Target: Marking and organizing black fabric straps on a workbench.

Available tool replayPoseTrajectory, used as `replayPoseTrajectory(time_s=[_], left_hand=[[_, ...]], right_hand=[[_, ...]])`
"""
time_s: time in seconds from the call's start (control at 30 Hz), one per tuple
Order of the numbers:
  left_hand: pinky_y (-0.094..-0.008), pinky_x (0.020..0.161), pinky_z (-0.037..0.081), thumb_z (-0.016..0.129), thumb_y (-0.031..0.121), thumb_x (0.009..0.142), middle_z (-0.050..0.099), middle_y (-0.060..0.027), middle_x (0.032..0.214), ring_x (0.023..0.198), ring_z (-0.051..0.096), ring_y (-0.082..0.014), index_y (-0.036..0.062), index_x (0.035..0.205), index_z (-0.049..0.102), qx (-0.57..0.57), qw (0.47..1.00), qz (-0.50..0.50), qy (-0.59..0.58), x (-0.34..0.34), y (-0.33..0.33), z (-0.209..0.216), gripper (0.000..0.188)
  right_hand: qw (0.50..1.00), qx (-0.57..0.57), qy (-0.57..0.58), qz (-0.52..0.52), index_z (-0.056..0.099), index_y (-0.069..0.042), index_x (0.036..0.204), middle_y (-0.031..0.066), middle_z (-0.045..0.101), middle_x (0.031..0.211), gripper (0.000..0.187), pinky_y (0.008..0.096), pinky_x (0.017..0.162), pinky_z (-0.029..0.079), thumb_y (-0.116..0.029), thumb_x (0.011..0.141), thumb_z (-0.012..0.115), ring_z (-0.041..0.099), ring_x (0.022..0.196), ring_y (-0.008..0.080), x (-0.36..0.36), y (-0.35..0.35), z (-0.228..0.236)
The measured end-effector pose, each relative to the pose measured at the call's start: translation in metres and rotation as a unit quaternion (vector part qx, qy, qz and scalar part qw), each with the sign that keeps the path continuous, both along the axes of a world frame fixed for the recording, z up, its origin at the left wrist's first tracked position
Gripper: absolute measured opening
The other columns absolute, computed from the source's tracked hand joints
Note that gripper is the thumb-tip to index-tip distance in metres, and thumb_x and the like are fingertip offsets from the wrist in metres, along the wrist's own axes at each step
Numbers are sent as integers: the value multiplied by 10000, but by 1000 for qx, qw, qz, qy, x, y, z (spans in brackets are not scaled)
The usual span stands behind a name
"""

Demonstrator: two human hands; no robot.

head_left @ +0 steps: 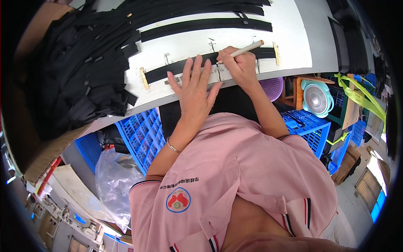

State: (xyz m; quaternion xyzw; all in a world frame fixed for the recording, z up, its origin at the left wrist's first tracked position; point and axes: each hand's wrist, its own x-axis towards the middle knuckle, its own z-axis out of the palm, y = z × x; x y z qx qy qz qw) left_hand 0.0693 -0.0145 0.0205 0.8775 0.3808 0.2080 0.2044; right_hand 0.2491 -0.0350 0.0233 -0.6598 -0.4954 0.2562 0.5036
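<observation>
Working over a white board [289,46], with a big heap of black strips [63,71] piled at the board's left end. Seeing one loose strip [205,28] stretched across the board's upper part and, nearer the board's front edge, the working strip [268,53], laid lengthwise between two tan end marks [276,53]. Spreading the left hand [194,82] over that strip near the board's middle, with fingers straight, apart and gripping nothing. Pinching a white pen [247,49] in the curled fingers of the right hand [238,67], with tip at the strip's lower edge, beside a thin dark line [219,74] on the board. Apparently marking the strip against that line; cannot tell whether touching fabric. Probably calling next for firm left-hand pressure and a short, accurate stroke, without letting the strip slide.
</observation>
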Motion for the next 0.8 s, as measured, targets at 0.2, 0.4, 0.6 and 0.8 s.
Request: replayPoseTrajectory(time_s=[0.2,0.4,0.6,0.8], left_hand=[[-659,1179,18,731,373,910,497,-120,1528,1457,384,-306,83,1420,594,4,1000,-8,0,2,-1,0,602],[-640,1190,-25,714,383,929,475,-112,1557,1491,341,-288,93,1433,586,-2,1000,-4,22,0,-1,-2,596],[-606,1206,-21,721,366,929,488,-114,1551,1485,358,-301,90,1420,600,14,999,-2,30,1,-1,-1,576],[-601,1211,45,715,265,932,513,-111,1519,1479,363,-310,70,1377,615,2,1000,9,-11,20,-3,8,496]], right_hand=[[999,25,-37,-7,724,30,833,66,688,692,204,259,580,474,-101,963,635,611,613,102,1,0,-10],[996,65,65,-20,725,-1,827,71,711,724,163,292,582,497,-101,929,646,646,622,148,13,-24,6],[960,114,-170,-193,744,-23,1040,94,765,924,144,299,713,544,-62,905,713,728,794,178,62,-63,9],[904,140,-366,-168,737,-45,1123,93,766,1019,262,339,830,546,-59,862,761,732,877,237,81,-77,-12]])
